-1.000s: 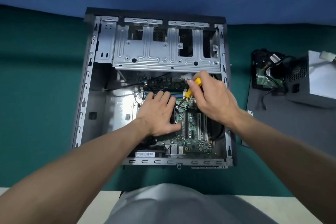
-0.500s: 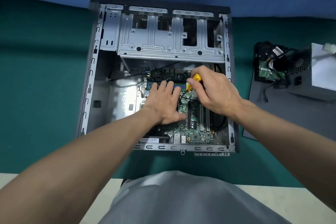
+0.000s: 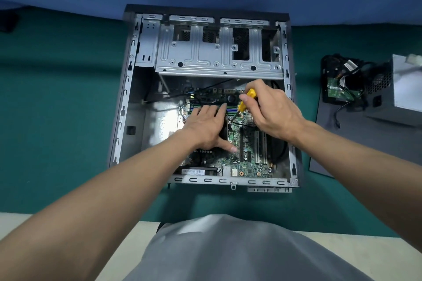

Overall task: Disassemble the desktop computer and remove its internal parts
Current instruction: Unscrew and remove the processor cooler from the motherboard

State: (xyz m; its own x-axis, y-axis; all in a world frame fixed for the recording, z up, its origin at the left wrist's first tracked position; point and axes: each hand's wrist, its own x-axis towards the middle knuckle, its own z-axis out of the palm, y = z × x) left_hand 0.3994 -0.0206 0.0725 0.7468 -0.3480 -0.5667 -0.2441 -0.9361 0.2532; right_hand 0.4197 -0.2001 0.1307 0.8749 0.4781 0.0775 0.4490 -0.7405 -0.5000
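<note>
Toward the far edge of the green worktop, about midway along it, lies the desktop case [image 3: 127, 89] on its side with its flank open. Its motherboard [image 3: 251, 162] is seated in the near half, below the bare drive cage [image 3: 217, 52]. The right grip [image 3: 274, 112] grasps a yellow-handled screwdriver [image 3: 247, 98], whose tip is down on the board. The left grip [image 3: 205, 128] is released and lies flat on the parts beside the tip.

I judge the board stiff but thin and fragile. It is best lifted by its bare edges, never by the slots or chips. The steel case looks heavy, with sharp rims.

A white barcode label [image 3: 194, 171] at the near rim is too small to read, and no brand shows. A power supply [image 3: 402, 89] sits near the right edge.
</note>
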